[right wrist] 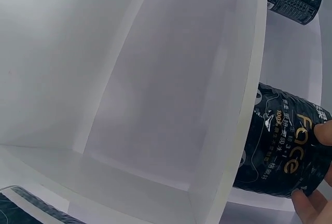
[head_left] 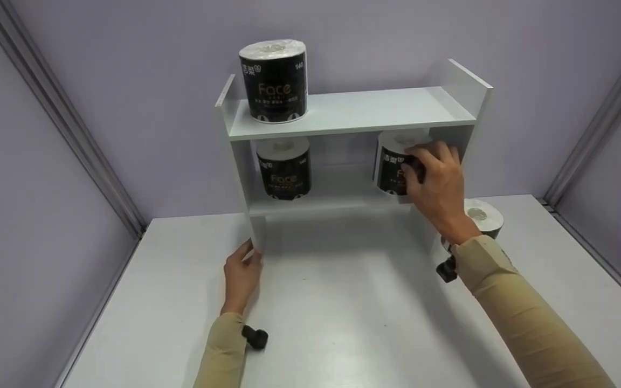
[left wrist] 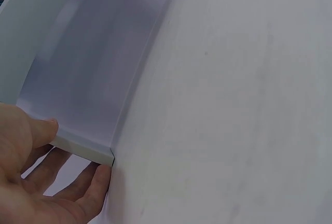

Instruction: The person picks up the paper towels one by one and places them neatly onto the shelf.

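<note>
My right hand [head_left: 439, 180] grips a black-and-white toilet paper roll [head_left: 388, 168] from its right side, at the right end of the middle shelf. In the right wrist view, the fingers [right wrist: 324, 133] lie on the roll's black "Face" wrapper [right wrist: 290, 146]. Low on the left, my left hand [head_left: 243, 277] pinches the front edge of the white shelf unit's left side panel [left wrist: 85, 150], thumb on one face and fingers on the other. Another roll [head_left: 284, 170] stands upright at the left end of the middle shelf. Directly above it, a third roll [head_left: 274, 83] stands on the top shelf [head_left: 375, 110].
On the table [head_left: 337, 323], one more roll [head_left: 485, 214] stands outside the unit's right side, partly hidden behind my right wrist. Raised side panels [head_left: 467, 86] border the top shelf. A pale wall [head_left: 364, 37] rises behind the unit.
</note>
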A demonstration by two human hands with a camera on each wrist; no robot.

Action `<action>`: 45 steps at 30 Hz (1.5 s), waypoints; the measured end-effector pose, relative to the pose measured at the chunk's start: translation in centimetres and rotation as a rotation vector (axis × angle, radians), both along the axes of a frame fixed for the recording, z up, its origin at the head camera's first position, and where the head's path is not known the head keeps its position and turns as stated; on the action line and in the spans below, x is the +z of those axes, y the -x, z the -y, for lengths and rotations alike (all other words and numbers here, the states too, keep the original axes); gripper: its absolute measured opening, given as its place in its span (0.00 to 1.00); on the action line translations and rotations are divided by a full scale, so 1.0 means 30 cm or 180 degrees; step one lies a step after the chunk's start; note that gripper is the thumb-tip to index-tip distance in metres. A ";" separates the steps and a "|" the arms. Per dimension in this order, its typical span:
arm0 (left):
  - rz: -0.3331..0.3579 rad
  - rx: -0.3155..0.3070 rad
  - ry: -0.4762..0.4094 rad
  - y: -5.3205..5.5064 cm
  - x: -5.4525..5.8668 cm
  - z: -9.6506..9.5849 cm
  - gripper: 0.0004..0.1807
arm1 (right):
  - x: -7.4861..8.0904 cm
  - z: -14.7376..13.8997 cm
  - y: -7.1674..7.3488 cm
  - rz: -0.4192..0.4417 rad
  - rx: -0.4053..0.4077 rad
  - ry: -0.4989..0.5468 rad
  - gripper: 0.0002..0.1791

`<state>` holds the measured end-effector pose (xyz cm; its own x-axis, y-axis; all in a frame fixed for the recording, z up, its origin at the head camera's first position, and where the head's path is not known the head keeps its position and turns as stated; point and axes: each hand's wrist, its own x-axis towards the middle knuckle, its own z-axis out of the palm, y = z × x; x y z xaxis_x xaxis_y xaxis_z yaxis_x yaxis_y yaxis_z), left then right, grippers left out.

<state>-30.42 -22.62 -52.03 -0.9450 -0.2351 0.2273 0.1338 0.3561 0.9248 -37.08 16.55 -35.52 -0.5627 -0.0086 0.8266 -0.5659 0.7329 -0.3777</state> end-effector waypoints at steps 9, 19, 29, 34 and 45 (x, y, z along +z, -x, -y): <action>0.0037 0.0005 -0.0004 0.007 -0.001 -0.011 0.27 | -0.019 -0.014 -0.009 -0.0037 -0.0084 -0.0208 0.17; 0.0037 0.0035 0.0051 0.005 -0.007 -0.005 0.27 | -0.046 -0.024 -0.031 0.0011 -0.0153 -0.0670 0.28; 0.0039 0.0038 0.0084 -0.003 -0.003 0.002 0.27 | -0.046 -0.031 -0.058 -0.0019 -0.0133 -0.0748 0.29; 0.0063 0.0059 0.0084 -0.001 -0.001 0.003 0.27 | -0.050 -0.041 -0.074 -0.0093 -0.0108 -0.0674 0.28; 0.0075 0.0043 0.0098 0.003 0.001 0.002 0.28 | -0.062 -0.084 -0.116 -0.0161 -0.0092 -0.0516 0.26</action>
